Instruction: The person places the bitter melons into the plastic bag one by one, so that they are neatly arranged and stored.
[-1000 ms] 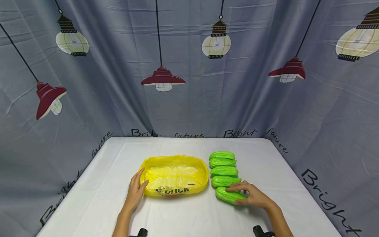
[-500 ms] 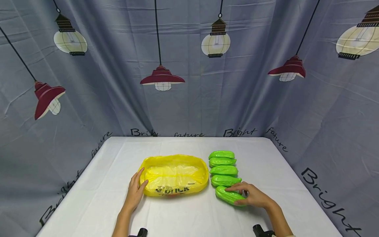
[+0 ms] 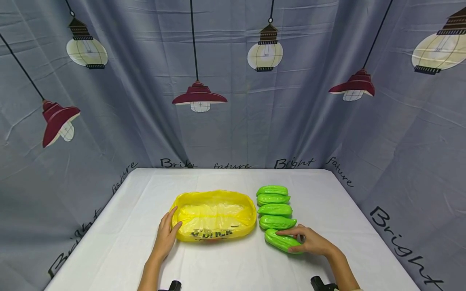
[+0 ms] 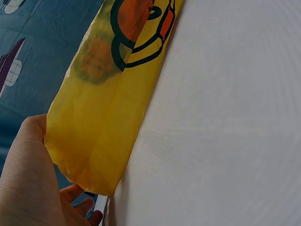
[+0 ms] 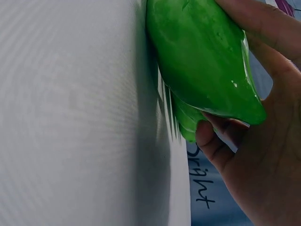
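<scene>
Five vegetables [image 3: 275,209], right hand [image 3: 312,241] gripping nearest, left hand [image 3: 166,235] apparently holding bag [image 3: 214,226]

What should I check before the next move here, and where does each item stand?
1. Mouth of the yellow bag spread open: ok, it faces up in the head view.
2. Left hand at the bag: ok, on its left side; firmness cannot tell.
3. Right hand on the nearest green vegetable: ok, thumb and fingers hold it.
4. That vegetable lifted off the table: cannot tell.
5. Other four vegetables out of the right hand's hold: ok, lined up beyond it.
6. Left hand free for another job: not ok, occupied at the bag.
</scene>
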A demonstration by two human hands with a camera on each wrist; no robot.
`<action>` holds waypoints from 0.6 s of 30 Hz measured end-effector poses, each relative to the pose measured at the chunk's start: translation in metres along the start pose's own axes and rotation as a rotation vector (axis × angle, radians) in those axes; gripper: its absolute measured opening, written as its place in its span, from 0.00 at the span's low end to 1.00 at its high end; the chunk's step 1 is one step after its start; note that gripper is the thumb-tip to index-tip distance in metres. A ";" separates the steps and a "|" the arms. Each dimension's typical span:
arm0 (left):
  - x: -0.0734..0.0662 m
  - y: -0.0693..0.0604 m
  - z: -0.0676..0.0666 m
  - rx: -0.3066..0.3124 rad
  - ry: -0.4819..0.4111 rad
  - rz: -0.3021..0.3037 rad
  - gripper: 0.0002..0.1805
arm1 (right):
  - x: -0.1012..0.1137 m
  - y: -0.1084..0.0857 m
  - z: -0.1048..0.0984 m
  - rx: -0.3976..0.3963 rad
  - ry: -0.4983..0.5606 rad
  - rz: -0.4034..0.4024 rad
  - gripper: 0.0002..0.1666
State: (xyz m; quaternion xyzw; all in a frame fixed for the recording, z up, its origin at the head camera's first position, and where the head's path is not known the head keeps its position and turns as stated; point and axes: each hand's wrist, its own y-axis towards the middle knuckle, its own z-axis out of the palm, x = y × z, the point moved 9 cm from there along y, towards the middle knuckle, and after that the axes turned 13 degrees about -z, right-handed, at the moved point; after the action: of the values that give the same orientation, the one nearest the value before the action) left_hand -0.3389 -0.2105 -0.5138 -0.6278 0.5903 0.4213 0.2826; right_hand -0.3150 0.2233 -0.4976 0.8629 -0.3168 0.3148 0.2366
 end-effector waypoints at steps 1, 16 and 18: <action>0.000 0.000 0.000 0.001 -0.001 0.001 0.29 | -0.001 0.000 0.001 0.002 0.008 0.003 0.30; 0.000 0.000 0.000 -0.012 0.010 0.014 0.29 | -0.001 0.001 0.006 0.035 0.105 -0.007 0.29; 0.000 0.000 0.000 -0.012 0.009 0.013 0.29 | -0.002 0.000 0.006 0.033 0.110 0.002 0.29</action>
State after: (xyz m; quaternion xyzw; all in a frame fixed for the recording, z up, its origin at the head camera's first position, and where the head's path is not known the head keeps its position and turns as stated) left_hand -0.3389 -0.2104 -0.5136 -0.6274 0.5933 0.4239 0.2734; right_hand -0.3142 0.2203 -0.5029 0.8477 -0.2988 0.3674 0.2390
